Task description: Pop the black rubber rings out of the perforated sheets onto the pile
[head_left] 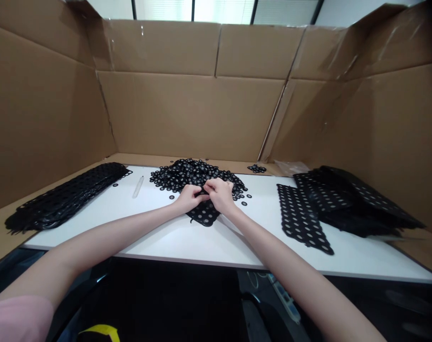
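Both hands meet over the middle of the white table, in front of a heap of small black rings with grey centres (187, 172). Under them lies a black sheet with rows of round pale spots (204, 216), its near corner sticking out toward me. My left hand (187, 198) is closed, thumb and fingers pinching the sheet's upper part. My right hand (219, 194) is closed too, its fingertips pinched together close to the left thumb. What sits between the right fingertips is too small and hidden to make out.
A long stack of black perforated sheets (73, 197) lies at left, beside a white pen-like tool (138, 187). At right are a flat spotted sheet (303, 216) and a pile of spotted sheets (344, 199). Loose rings (256, 168) lie behind. Cardboard walls (187, 114) enclose the table (166, 240).
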Demonstrator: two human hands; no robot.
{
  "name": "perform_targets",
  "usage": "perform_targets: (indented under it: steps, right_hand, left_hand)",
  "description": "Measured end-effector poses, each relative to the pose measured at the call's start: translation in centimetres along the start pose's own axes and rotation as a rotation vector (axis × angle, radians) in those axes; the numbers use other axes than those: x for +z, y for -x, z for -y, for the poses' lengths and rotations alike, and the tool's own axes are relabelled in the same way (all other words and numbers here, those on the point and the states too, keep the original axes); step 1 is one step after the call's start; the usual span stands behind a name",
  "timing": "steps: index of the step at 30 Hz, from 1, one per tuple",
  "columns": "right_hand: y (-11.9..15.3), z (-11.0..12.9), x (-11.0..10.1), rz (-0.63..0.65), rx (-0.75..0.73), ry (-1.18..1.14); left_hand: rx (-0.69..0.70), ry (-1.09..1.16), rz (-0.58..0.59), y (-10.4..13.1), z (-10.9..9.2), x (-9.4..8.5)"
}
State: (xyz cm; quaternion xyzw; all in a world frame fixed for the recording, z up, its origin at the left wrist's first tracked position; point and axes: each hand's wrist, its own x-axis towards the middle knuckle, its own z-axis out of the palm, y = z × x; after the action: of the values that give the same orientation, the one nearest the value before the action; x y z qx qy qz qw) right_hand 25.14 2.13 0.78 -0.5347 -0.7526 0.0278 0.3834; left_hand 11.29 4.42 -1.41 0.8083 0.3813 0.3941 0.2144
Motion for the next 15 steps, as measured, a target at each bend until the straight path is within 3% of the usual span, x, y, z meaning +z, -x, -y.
perform_targets:
  steps: [8, 15]
  right_hand:
    - [-0.3, 0.3, 0.6, -0.059, 0.05, -0.009]
    - [-1.0, -2.1, -0.6, 0.091, -0.169, -0.234]
  left_hand:
    - [0.091, -0.038, 0.004, 0.3, 0.1, 0.3]
    - [-0.049, 0.281, 0.048, -0.1, 0.3, -0.2]
